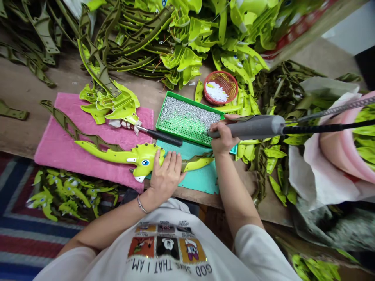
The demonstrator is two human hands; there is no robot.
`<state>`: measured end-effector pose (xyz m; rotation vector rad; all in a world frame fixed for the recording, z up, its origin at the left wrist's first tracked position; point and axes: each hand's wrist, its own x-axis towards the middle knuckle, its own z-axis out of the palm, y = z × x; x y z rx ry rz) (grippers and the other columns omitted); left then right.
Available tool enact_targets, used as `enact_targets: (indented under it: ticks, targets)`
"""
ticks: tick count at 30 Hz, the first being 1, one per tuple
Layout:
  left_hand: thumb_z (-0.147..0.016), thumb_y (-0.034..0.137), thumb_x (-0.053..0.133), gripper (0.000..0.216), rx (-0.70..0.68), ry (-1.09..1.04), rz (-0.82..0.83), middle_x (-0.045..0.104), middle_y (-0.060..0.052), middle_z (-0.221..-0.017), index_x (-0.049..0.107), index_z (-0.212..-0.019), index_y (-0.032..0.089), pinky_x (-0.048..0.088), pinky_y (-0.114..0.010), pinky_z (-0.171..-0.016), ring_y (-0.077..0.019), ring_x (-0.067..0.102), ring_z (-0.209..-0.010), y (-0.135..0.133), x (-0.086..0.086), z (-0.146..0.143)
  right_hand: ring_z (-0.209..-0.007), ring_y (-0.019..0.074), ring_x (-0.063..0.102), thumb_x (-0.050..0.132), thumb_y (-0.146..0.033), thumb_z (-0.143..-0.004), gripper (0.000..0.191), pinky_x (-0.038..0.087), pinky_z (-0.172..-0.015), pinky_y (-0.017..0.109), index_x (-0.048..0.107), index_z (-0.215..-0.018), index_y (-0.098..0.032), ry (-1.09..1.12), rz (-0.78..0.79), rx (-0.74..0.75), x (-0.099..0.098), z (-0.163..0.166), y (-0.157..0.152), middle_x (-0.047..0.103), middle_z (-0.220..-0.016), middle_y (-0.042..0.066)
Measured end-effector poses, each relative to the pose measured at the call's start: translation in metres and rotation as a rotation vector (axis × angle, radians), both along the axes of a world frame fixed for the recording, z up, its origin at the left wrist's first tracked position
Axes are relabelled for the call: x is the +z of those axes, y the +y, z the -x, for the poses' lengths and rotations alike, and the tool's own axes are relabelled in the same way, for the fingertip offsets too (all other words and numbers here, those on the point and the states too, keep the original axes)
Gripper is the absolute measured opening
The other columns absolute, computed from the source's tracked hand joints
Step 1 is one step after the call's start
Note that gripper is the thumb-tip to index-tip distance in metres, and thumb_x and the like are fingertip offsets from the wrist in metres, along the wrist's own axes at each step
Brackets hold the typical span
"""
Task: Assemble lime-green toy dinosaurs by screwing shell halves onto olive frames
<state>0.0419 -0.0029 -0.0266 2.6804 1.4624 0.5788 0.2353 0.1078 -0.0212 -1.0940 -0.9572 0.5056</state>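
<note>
My left hand (166, 171) lies flat on a lime-green plastic toy (145, 158) with a dragon-like head, a blue eye and long curved limbs. The toy rests across a pink towel (63, 136) and a teal mat (202, 182). My right hand (224, 136) is wrapped round a grey electric screwdriver (254, 128), held nearly level. Its tip is over the green tray (172, 134) of small silver screws (187, 107); whether a screw is on the tip I cannot tell. A black-handled tool (166, 137) with a metal shaft lies just beyond the toy.
A red basket (221, 88) of white pieces stands behind the tray. Green and olive plastic parts (140, 43) pile up along the back. At right is a pink tub (336, 144) with green pieces. More toys (70, 191) lie below the table's left front edge.
</note>
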Motion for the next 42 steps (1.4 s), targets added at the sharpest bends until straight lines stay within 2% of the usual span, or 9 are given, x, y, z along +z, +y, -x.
enact_targets:
  ticks: [7,11,15,19,22,28,30,33,42]
  targets:
    - [-0.098,0.037,0.051,0.046,-0.011,0.015,0.062,0.067,-0.022,-0.126,0.06,-0.129,0.004,0.03,-0.063,-0.118,-0.0316,0.063,-0.121,0.0,0.001,0.001,-0.043,0.0121,0.048,0.073,-0.052,-0.069,0.038,0.045,-0.054,0.03,0.054,-0.084,-0.023,-0.035,0.062,0.049,-0.003,-0.001,0.005,0.05,-0.05,-0.008]
    - [-0.099,0.035,0.051,0.048,-0.031,0.052,0.087,0.066,-0.024,-0.127,0.057,-0.133,0.002,0.032,-0.061,-0.118,-0.032,0.061,-0.124,0.002,0.005,0.001,-0.046,0.0125,0.048,0.073,-0.059,-0.068,0.041,0.047,-0.056,0.033,0.052,-0.071,-0.023,-0.056,0.069,0.022,0.009,-0.002,-0.002,0.048,-0.051,-0.007]
    - [-0.097,0.032,0.054,0.051,-0.08,0.07,0.104,0.063,-0.025,-0.13,0.052,-0.138,0.002,0.034,-0.059,-0.118,-0.0338,0.059,-0.126,0.004,0.008,0.001,-0.048,0.0144,0.048,0.067,-0.059,-0.074,0.043,0.048,-0.056,0.036,0.048,-0.059,-0.024,-0.112,0.013,0.045,0.037,-0.003,-0.035,0.042,-0.051,-0.004]
    - [-0.094,0.016,0.055,0.05,-0.16,0.092,0.032,0.059,-0.024,-0.137,0.05,-0.144,0.02,0.042,-0.056,-0.111,-0.034,0.059,-0.127,0.005,0.005,0.001,-0.043,0.0144,0.046,0.068,-0.044,-0.075,0.022,0.043,-0.05,0.033,0.054,-0.08,-0.027,-0.09,-0.03,0.097,0.053,-0.003,-0.078,0.044,-0.051,-0.007]
    - [-0.091,0.009,0.057,0.061,-0.221,0.115,0.025,0.052,-0.024,-0.145,0.046,-0.147,0.029,0.046,-0.053,-0.107,-0.0349,0.057,-0.129,0.004,0.001,0.0,-0.042,0.0152,0.047,0.066,-0.039,-0.075,0.024,0.043,-0.051,0.034,0.053,-0.092,-0.028,-0.071,-0.003,0.054,0.049,-0.003,-0.095,0.049,-0.052,-0.009]
    - [-0.093,0.01,0.053,0.065,-0.212,0.151,0.139,0.041,-0.022,-0.154,0.037,-0.152,0.031,0.042,-0.056,-0.11,-0.0341,0.05,-0.136,0.003,0.002,-0.002,-0.04,0.015,0.044,0.065,-0.041,-0.077,0.022,0.041,-0.049,0.033,0.051,-0.088,-0.029,-0.094,0.013,0.046,0.04,0.0,-0.098,0.049,-0.051,-0.009]
    - [-0.094,0.011,0.051,0.063,-0.212,0.168,0.154,0.041,-0.022,-0.153,0.037,-0.152,0.03,0.042,-0.056,-0.11,-0.0341,0.05,-0.136,0.003,0.004,-0.002,-0.04,0.0142,0.042,0.063,-0.041,-0.079,0.017,0.039,-0.048,0.032,0.052,-0.078,-0.027,-0.135,0.002,0.087,0.039,-0.001,-0.099,0.047,-0.05,-0.008]
    - [-0.095,0.012,0.05,0.062,-0.217,0.182,0.171,0.042,-0.023,-0.152,0.037,-0.152,0.03,0.041,-0.057,-0.11,-0.0341,0.05,-0.136,0.004,0.007,-0.002,-0.044,0.0141,0.041,0.059,-0.04,-0.083,0.024,0.039,-0.05,0.033,0.051,-0.066,-0.025,-0.188,0.017,0.144,0.04,-0.002,-0.101,0.044,-0.051,-0.005]
    - [-0.096,0.013,0.05,0.058,-0.223,0.215,0.155,0.049,-0.023,-0.148,0.041,-0.15,0.03,0.043,-0.055,-0.108,-0.0342,0.052,-0.135,0.005,0.01,-0.004,-0.049,0.0146,0.049,0.062,-0.036,-0.085,0.022,0.042,-0.052,0.031,0.054,-0.068,-0.024,-0.177,0.039,0.232,0.031,-0.003,-0.105,0.05,-0.054,-0.005]
